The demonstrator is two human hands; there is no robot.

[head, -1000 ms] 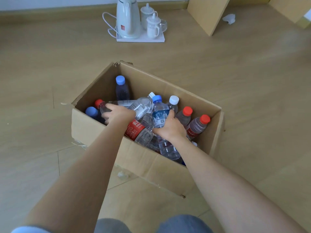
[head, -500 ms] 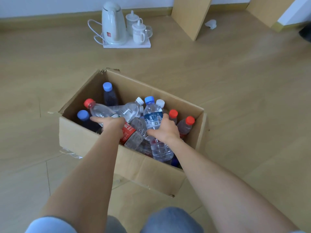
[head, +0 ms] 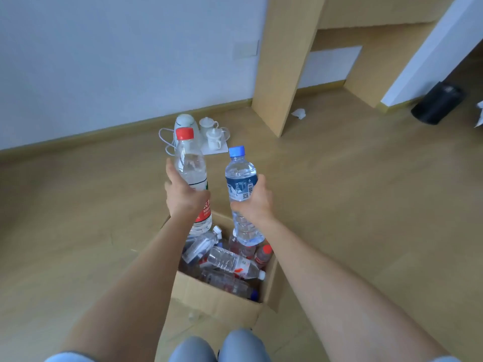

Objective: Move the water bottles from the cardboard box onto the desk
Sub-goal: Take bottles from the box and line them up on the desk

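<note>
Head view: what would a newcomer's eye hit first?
Two roughly upright water bottles, side by side at centre frame: a red-capped bottle gripped in the left hand and a blue-capped bottle gripped in the right hand. Just below them, an open cardboard box holds a jumble of loose bottles. Behind, by the wall, sits a white kettle set.

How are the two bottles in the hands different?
The clear plastic bottle with the red cap has a red label; the clear plastic bottle with the blue cap has a dark blue one. The left hand grips the red-capped one, the right hand the blue-capped one. Both are upright above the brown cardboard box.
</note>
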